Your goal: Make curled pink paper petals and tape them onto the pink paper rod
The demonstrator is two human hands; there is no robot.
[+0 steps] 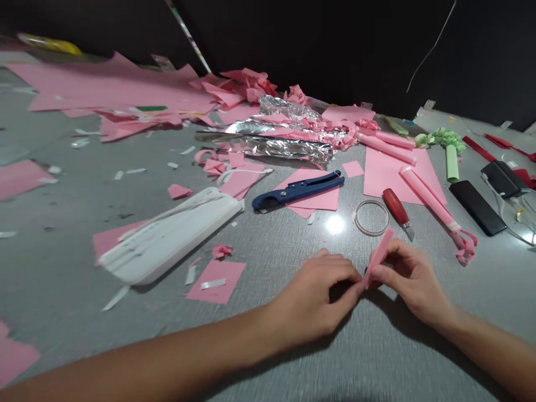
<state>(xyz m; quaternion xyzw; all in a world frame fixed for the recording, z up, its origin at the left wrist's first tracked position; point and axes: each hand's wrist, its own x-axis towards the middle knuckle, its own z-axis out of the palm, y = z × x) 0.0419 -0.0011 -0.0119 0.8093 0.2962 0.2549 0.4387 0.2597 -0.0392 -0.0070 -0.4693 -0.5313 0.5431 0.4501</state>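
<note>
A narrow strip of pink paper (379,257) stands tilted between my hands, low over the grey table. My right hand (412,279) pinches it between thumb and fingers along its side. At the strip's lower end, the thumb and fingertips of my left hand (316,293) close on the paper. Just beyond lie a ring of tape (372,218) and a small knife with a red handle (396,206). Farther back, blue-handled scissors (298,190) rest on pink paper pieces.
A white elongated case (171,237) lies left of centre. Behind are crumpled foil (276,146), pink sheets (125,86) and rolled pink paper tubes (431,198). A black phone (477,207), cables and a green paper roll (452,162) sit at right. Scraps litter the grey table (138,340).
</note>
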